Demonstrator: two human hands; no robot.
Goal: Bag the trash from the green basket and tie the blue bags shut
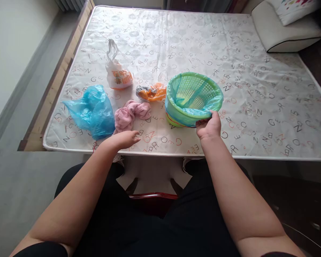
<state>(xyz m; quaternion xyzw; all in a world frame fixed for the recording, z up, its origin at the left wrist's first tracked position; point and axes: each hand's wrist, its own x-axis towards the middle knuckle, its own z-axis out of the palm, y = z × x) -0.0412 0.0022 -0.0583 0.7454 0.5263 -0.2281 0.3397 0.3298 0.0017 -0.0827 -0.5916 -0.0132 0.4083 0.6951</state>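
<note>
My right hand (209, 125) grips the near right rim of a green plastic basket (194, 96), thumb over the edge and fingers against the outside. A thin blue plastic bag (187, 111) lines the basket and folds over its rim. My left hand (126, 139) hovers palm inward near the mattress front, fingers stretched out and nothing in them. Just beyond it lies a crumpled pink cloth (128, 115). A blue plastic bag (96, 110) sits puffed up to the left of the cloth.
Behind the cloth stands a knotted white bag with orange print (119, 75). A crumpled orange bag (155, 92) lies left of the basket. All rest on a letter-patterned mattress (256, 107). A cream cushion (286, 32) occupies the far right corner; a wooden bed rail (61, 69) runs along the left.
</note>
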